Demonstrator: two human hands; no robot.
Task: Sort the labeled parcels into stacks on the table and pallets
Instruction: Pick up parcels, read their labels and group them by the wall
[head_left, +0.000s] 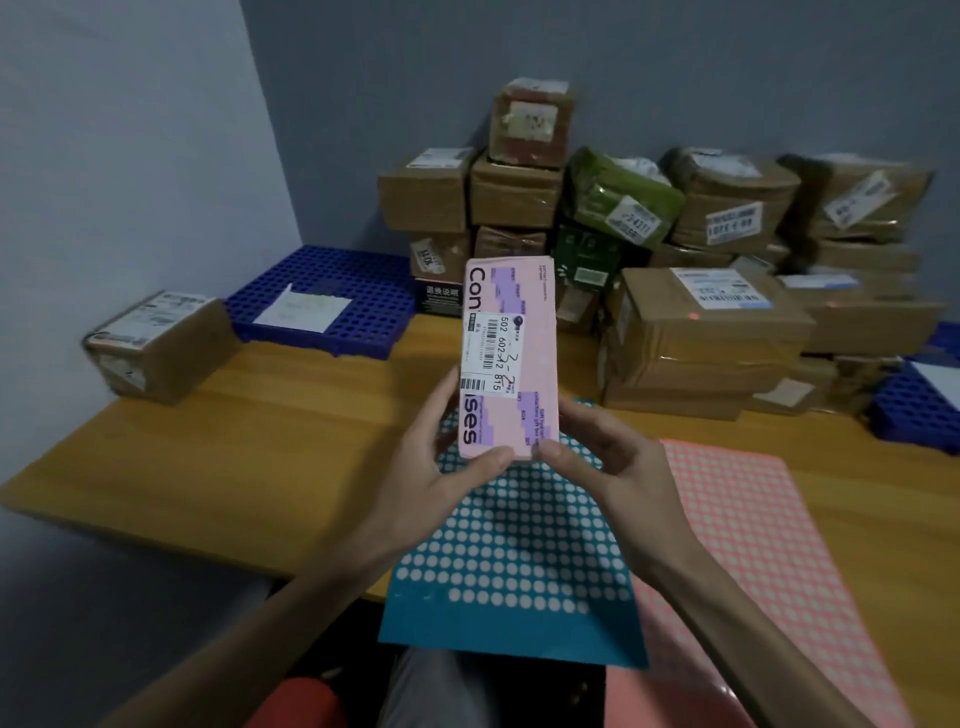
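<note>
A long pink parcel (524, 332) with purple print and a white barcode label stands upright above the table's middle. My left hand (436, 457) grips its lower left edge and my right hand (597, 457) grips its lower right edge. Behind it, a heap of brown cardboard parcels (696, 332) with white labels is stacked against the back wall, with a green-wrapped parcel (618, 197) among them. One brown labeled parcel (156, 343) sits alone at the table's left end.
A blue plastic pallet (363, 280) with a white sheet on it lies at back left; another blue pallet (914, 405) shows at the right edge. A teal dotted mat (514, 545) and a pink dotted mat (753, 545) cover the wooden table (249, 441) in front.
</note>
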